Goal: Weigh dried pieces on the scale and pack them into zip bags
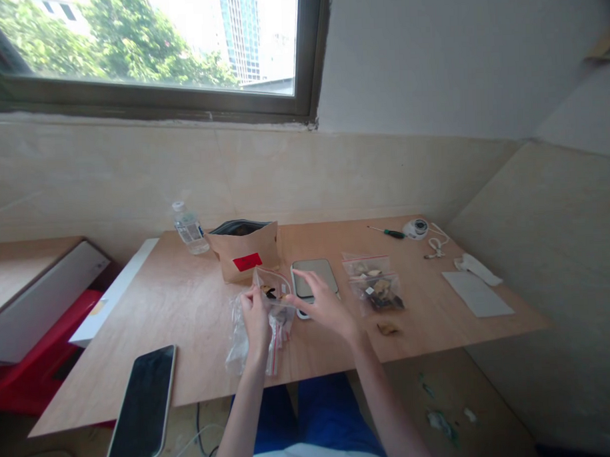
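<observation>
My left hand (pixel 255 317) grips a clear zip bag (pixel 273 289) with dark dried pieces inside, raising it just above the plywood table (pixel 178 313). My right hand (pixel 325 304) is spread open beside the bag, its fingertips close to the bag's upper edge and above a flat digital scale (pixel 311 278). A crumpled clear plastic bag (pixel 238 344) lies under my left wrist. To the right of my right hand sit zip bags of dried pieces (pixel 374 284), and one loose piece (pixel 387 329) lies on the table.
A kraft pouch with a red label (pixel 243 252) and a water bottle (pixel 189 229) stand at the back. A screwdriver (pixel 388 233), white cable (pixel 437 245) and paper sheet (pixel 477 293) lie right; a phone (pixel 140 411) overhangs the front edge.
</observation>
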Demonstrator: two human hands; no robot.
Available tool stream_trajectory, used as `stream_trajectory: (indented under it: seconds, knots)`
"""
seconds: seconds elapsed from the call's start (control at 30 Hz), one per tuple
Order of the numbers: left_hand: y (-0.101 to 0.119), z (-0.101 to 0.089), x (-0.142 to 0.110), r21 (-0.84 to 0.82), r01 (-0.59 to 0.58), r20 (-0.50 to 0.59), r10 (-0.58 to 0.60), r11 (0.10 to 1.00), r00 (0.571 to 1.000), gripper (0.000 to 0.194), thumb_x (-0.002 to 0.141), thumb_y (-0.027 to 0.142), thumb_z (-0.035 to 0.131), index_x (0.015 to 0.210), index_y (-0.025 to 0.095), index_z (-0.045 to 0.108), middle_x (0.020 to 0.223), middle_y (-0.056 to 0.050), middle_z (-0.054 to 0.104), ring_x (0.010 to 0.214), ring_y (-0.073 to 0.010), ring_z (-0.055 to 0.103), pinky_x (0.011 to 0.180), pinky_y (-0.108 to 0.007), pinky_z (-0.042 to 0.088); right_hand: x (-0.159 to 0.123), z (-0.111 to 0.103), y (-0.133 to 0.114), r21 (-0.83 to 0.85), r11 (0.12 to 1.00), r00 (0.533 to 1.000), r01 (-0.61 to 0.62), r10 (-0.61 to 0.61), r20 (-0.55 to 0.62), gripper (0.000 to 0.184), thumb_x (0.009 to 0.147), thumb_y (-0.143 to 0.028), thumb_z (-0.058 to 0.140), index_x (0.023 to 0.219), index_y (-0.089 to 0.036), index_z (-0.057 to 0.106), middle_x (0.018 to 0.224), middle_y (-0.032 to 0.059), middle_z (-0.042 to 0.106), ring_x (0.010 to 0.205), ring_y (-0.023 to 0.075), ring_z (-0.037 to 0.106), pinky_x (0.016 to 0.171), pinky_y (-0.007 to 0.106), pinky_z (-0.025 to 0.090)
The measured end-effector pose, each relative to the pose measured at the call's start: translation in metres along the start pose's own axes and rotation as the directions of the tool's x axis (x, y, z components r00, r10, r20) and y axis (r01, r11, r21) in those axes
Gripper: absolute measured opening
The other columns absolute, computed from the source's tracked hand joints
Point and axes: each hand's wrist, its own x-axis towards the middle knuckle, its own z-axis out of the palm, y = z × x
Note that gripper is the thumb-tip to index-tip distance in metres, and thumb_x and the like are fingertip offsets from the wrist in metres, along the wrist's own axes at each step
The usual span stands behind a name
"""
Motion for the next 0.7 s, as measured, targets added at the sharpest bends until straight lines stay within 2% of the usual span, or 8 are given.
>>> stream_trajectory:
  seconds: [0.07,0.1,0.23,0.33,0.43,0.5,0.57,0.7]
  knots:
    - [0.004,0.000,-0.002,-0.013,0.020,-0.010,-0.021,1.000,1.000,0.034,0.073,0.049,0.062,0.074,0.018,0.047,0.073,0.002,0.051,0.074,-0.0147,0.059,0.068,-0.030,0.050,-0.008,0.011,0.007,0.039,0.997,0.997,-0.072,0.071,0.014,0.073,0.074,-0.051,0.065,0.136,-0.024,0.040,0.134,0.0120,0.050,0.124,0.0261,0.046,0.101,0.042,0.038]
    - [0.006,0.001,-0.005,-0.018,0.033,-0.008,-0.033,0.999,0.999,0.034,0.074,0.049,0.062,0.074,0.018,0.047,0.075,0.002,0.052,0.076,-0.0151,0.059,0.070,-0.030,0.050,-0.011,0.016,0.009,0.066,0.993,0.996,-0.093,0.093,0.010,0.070,0.075,-0.049,0.066,0.136,-0.023,0.041,0.132,0.0119,0.052,0.121,0.0259,0.049,0.100,0.042,0.040]
    - [0.015,0.006,-0.019,-0.038,0.013,0.039,-0.012,0.999,0.999,0.034,0.074,0.049,0.061,0.073,0.019,0.047,0.088,-0.002,0.058,0.089,-0.0179,0.060,0.074,-0.032,0.051,-0.013,0.027,0.007,0.179,0.981,0.990,-0.078,0.097,-0.099,0.031,0.087,-0.035,0.052,0.114,-0.022,0.061,0.111,0.0066,0.067,0.102,0.0203,0.061,0.090,0.034,0.047]
    - [0.020,0.007,-0.025,-0.027,-0.086,0.097,0.089,0.996,0.991,0.031,0.081,0.048,0.053,0.074,0.019,0.049,0.110,-0.006,0.058,0.107,-0.0202,0.056,0.085,-0.033,0.048,-0.011,0.021,0.000,0.262,0.965,0.972,-0.029,0.088,-0.217,0.026,0.090,-0.035,0.047,0.100,-0.021,0.067,0.100,0.0048,0.070,0.093,0.0188,0.065,0.083,0.030,0.049]
    - [0.023,0.004,-0.022,0.042,-0.224,0.100,0.219,0.974,0.971,0.025,0.085,0.045,0.049,0.086,0.020,0.054,0.128,-0.007,0.051,0.122,-0.0199,0.046,0.097,-0.033,0.039,-0.012,0.013,0.000,0.365,0.931,0.940,0.000,0.125,-0.319,0.029,0.089,-0.041,0.047,0.096,-0.021,0.067,0.097,0.0051,0.071,0.092,0.0196,0.065,0.082,0.029,0.050]
    - [0.024,0.001,-0.016,0.074,-0.259,0.115,0.250,0.963,0.961,0.026,0.083,0.044,0.054,0.098,0.022,0.055,0.126,-0.008,0.053,0.121,-0.0199,0.048,0.098,-0.033,0.038,-0.015,0.009,0.005,0.426,0.905,0.927,0.005,0.155,-0.340,0.030,0.088,-0.044,0.049,0.093,-0.020,0.067,0.094,0.0053,0.072,0.091,0.0202,0.066,0.081,0.030,0.050]
    - [0.025,-0.001,-0.011,0.077,-0.257,0.212,0.237,0.963,0.948,0.031,0.080,0.044,0.058,0.102,0.021,0.058,0.116,-0.008,0.060,0.111,-0.0204,0.054,0.094,-0.032,0.040,-0.017,0.008,0.011,0.472,0.881,0.916,0.001,0.188,-0.354,0.033,0.086,-0.048,0.051,0.087,-0.019,0.067,0.089,0.0054,0.072,0.087,0.0204,0.066,0.079,0.030,0.051]
    - [0.028,-0.004,-0.011,0.061,-0.222,0.450,0.172,0.973,0.877,0.029,0.080,0.045,0.059,0.086,0.018,0.066,0.087,-0.005,0.067,0.085,-0.0180,0.059,0.079,-0.026,0.043,-0.020,0.010,0.023,0.563,0.826,0.840,-0.031,0.327,-0.434,0.038,0.083,-0.052,0.053,0.082,-0.017,0.069,0.083,0.0065,0.073,0.078,0.0203,0.067,0.071,0.029,0.052]
